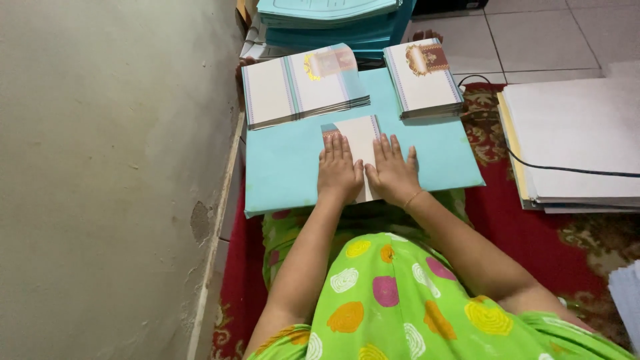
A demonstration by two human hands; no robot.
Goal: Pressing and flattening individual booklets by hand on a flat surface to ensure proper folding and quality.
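My left hand [338, 172] and my right hand [393, 175] lie flat, side by side, fingers together, pressing on a folded white card [360, 133] with a striped edge. The card rests on a light blue board [287, 167] across my lap. At the board's far left lies a stack of open white cards [300, 87] with gold and red ornament. A smaller stack of folded cards [423, 79] sits at its far right.
A plaster wall [113, 167] runs along the left. Teal paper piles [333, 20] stand beyond the board. A stack of white sheets [573, 143] with a black cable [567, 168] over it lies at right on a red patterned carpet [533, 233].
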